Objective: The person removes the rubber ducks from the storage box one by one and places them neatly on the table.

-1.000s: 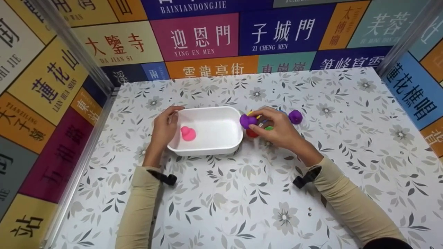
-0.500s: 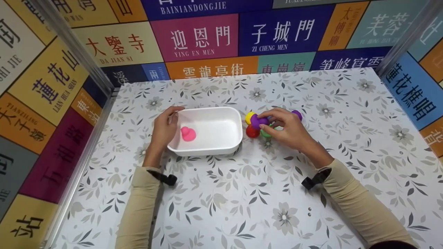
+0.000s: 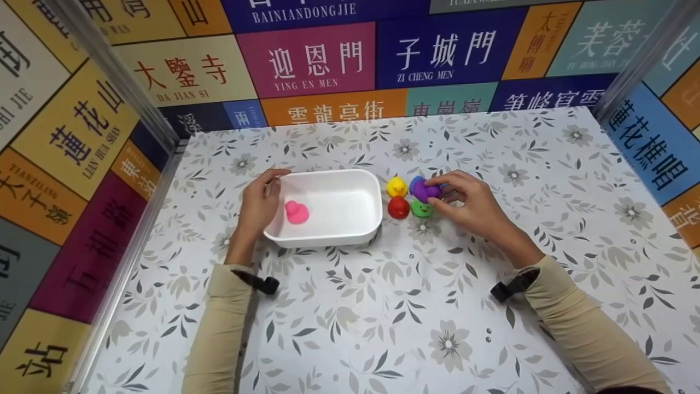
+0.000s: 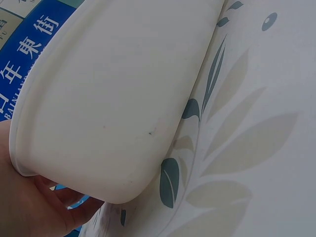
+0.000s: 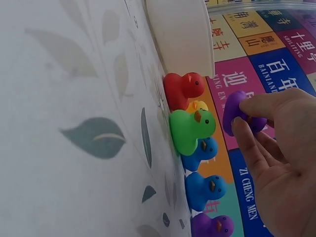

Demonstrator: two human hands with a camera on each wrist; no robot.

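My right hand (image 3: pixel 473 202) pinches a purple rubber duck (image 3: pixel 425 191) between thumb and fingers. In the right wrist view this duck (image 5: pixel 235 112) is off the table, beside the other ducks. Below it sit a yellow duck (image 3: pixel 397 187), a red duck (image 3: pixel 398 207) and a green duck (image 3: pixel 421 208). Two blue ducks (image 5: pixel 205 191) and a second purple duck (image 5: pixel 212 225) show in the right wrist view; my hand mostly hides them from the head view. My left hand (image 3: pixel 259 203) holds the left end of a white plastic tub (image 3: pixel 322 239), with a pink duck (image 3: pixel 297 212) inside.
The table (image 3: pixel 350 317) has a floral cover. Panels with printed signs (image 3: pixel 317 60) enclose its back and sides. Both wrists carry a black strap with a small camera (image 3: pixel 268 285).
My right hand has moved right with the purple duck, away from the tub's right edge, uncovering the yellow, red and green ducks. The left hand and tub have stayed put.
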